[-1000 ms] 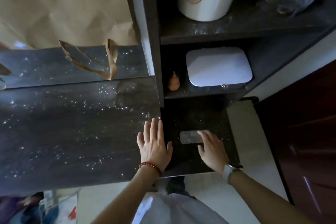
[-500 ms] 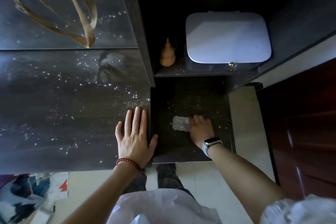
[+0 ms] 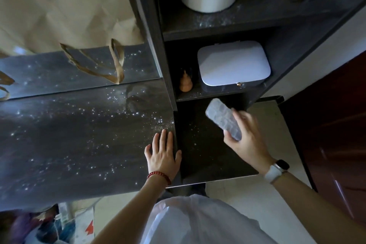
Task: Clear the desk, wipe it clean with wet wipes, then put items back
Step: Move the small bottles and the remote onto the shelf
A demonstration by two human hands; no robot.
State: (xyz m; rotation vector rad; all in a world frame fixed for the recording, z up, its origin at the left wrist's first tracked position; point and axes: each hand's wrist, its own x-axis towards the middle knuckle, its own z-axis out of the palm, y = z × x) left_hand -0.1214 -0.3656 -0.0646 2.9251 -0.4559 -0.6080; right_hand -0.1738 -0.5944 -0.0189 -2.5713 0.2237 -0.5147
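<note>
Right of centre in the frame, our right hand (image 3: pixel 245 136) grips a small grey remote (image 3: pixel 223 122) by its lower end, fingers curled round it, lifting it clear of the dark lower surface (image 3: pixel 202 156). Our left hand (image 3: pixel 162 152) lies flat with fingers straight on the dusty surface (image 3: pixel 79 140), holding nothing. We judge the remote light, stiff and a little slick, so we would hold it around the middle rather than the tip.
</note>
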